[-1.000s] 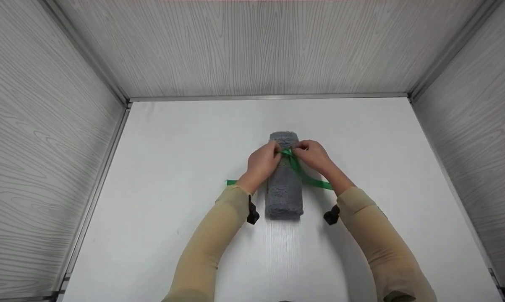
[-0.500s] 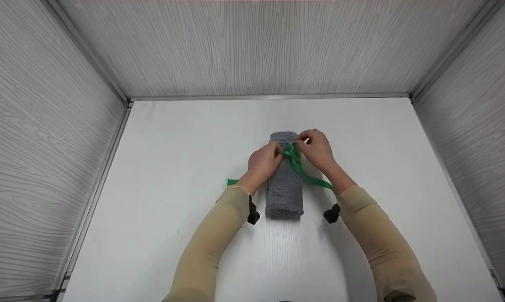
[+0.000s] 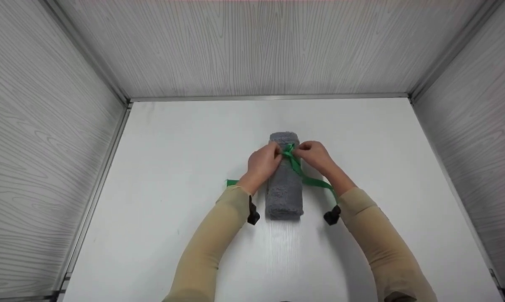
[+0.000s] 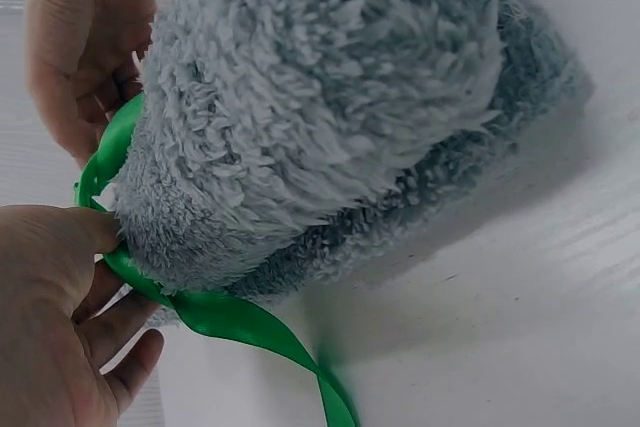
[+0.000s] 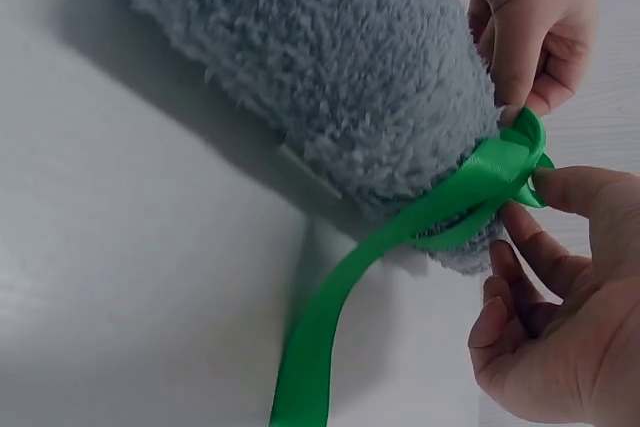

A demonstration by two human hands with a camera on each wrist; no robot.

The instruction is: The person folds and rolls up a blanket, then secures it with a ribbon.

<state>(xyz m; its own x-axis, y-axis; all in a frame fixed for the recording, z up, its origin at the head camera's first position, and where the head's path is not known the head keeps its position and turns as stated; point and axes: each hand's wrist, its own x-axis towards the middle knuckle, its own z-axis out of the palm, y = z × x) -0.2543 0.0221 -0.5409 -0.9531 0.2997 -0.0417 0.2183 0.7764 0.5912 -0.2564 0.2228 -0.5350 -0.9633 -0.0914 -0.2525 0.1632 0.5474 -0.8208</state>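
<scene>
A rolled grey fluffy towel (image 3: 284, 188) lies lengthwise on the white table, a green ribbon (image 3: 295, 164) wrapped across its far part. My left hand (image 3: 264, 161) pinches the ribbon at the left of the crossing, thumb against fingers, as the left wrist view shows. From the right side, my right hand (image 3: 315, 155) pinches a loop of the ribbon (image 5: 485, 172) between thumb and forefinger. One ribbon tail trails down to the right under the right wrist. Another tail end shows left of the left wrist, partly hidden by the forearm.
The white tabletop (image 3: 185, 147) is bounded by a grey wood-grain back panel (image 3: 269, 50) and side panels (image 3: 30, 147). Black wrist-camera mounts (image 3: 253, 214) hang under both sleeves, near the towel's front end.
My right hand rose up and away with the ribbon, then came back down beside the knot; a small loop now stands there. The left hand has stayed almost in place.
</scene>
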